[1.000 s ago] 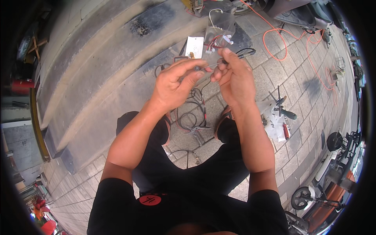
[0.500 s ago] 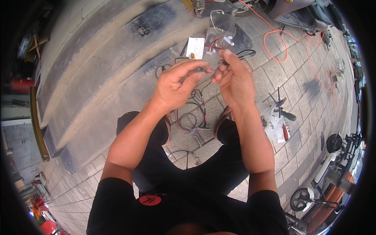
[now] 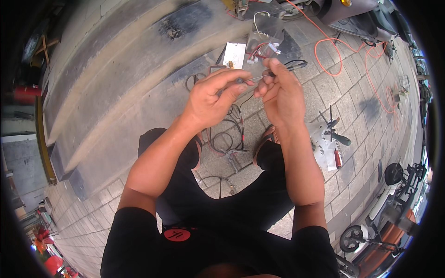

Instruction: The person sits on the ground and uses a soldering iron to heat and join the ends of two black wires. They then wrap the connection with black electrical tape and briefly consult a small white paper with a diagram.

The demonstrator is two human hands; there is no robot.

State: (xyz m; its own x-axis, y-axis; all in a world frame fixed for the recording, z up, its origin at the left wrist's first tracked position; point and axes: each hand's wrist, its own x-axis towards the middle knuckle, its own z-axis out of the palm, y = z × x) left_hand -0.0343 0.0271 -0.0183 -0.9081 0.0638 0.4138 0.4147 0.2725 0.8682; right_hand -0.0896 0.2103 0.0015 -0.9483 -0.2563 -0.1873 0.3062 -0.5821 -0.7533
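My left hand is closed in a pinch on a small part with a round dark grey end. From there a thin metal rod reaches across to my right hand. The right thumb and fingers pinch a small black piece at the rod's other end; its kind is too small to tell. Behind that hand shows a loop of black cable. Just beyond the hands lie a white card and a clear plastic bag with red and white wires in it.
Between my feet lie black cables and a metal clamp. On the right, tools including a red-handled screwdriver rest on a white sheet. Stone steps rise at left. An orange cable winds near a parked scooter.
Both hands keep their pinches and the rod stays between them. They sit slightly further right in the picture, and the whole view has shifted a little.
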